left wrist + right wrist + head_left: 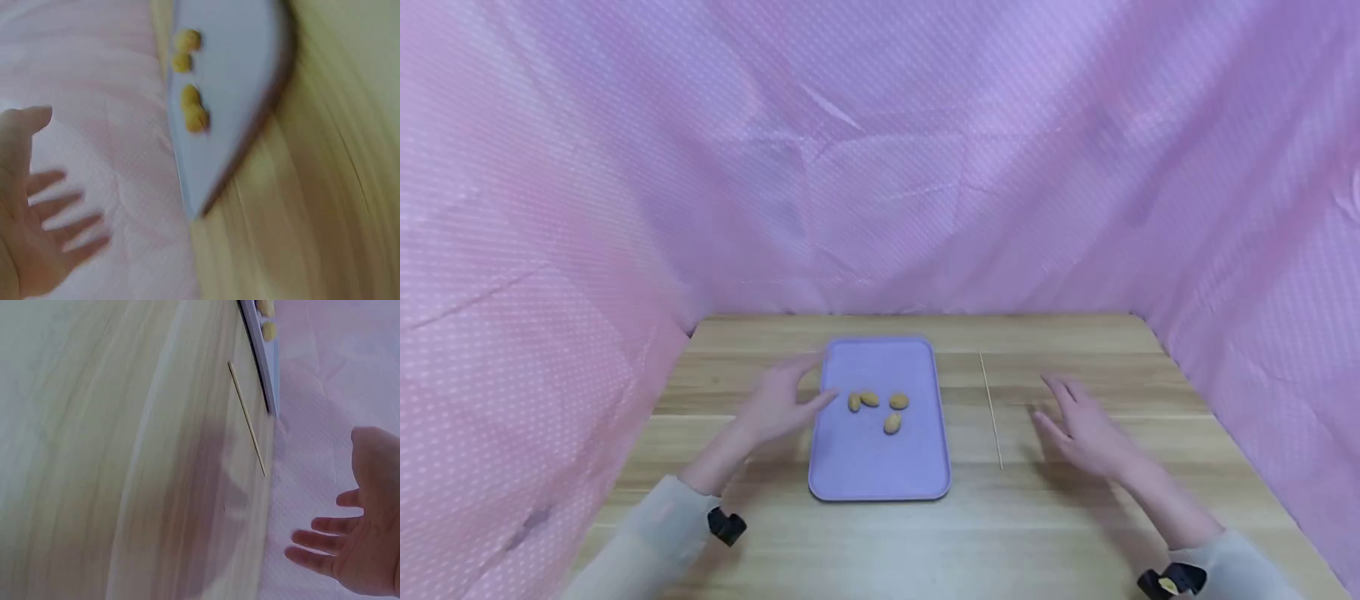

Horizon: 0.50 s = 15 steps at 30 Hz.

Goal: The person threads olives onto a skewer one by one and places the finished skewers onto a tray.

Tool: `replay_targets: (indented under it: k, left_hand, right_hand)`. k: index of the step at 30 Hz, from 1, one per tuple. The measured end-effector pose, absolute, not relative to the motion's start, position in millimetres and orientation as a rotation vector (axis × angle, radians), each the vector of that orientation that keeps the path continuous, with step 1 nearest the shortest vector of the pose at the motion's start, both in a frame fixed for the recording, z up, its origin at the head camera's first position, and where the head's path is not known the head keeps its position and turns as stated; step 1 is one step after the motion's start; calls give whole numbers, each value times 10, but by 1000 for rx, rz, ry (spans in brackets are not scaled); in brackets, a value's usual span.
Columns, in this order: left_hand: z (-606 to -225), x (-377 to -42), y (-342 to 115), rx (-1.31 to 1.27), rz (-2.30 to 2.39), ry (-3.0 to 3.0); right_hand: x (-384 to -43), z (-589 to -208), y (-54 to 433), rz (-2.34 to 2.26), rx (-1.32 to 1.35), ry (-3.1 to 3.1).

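On the wooden table lies a shallow purple tray (880,467) with a raised rim. Several small, tan, nut-like oval pieces (892,423) sit on it, two of them close together on its left side. My left hand (777,404) is at the tray's left edge, thumb and fingers spread, the thumb tip overlapping the tray in the head view. To the tray's right lies a thin wooden skewer (991,408), pointing away from me. Beyond it, my right hand (1092,437) hovers over the table with relaxed, parted fingers. Neither hand holds anything.
Pink dotted cloth (880,208) hangs behind the table and on both sides. The pale wood tabletop (880,550) shows around the tray. Each wrist wears a small black device, such as the one on the left sleeve (726,527).
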<state>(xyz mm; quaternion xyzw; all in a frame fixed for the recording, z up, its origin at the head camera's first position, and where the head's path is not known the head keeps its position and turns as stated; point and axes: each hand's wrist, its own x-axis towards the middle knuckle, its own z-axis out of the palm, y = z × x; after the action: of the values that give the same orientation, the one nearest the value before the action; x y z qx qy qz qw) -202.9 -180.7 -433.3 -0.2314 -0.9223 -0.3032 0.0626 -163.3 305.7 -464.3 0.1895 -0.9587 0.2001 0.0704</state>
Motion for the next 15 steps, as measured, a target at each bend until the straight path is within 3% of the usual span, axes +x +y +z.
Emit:
replay_targets:
  k: [5,15]
  left_hand:
    - [-4413,-2264,-1468,-889,-1370,-2770]
    - [-4700,-2538,-1008,-1074,-1047,-2818]
  right_hand:
    - [-1678,-4778,2869,695,587,-2853]
    - [-1720,-4925,2495,702,648,-2966]
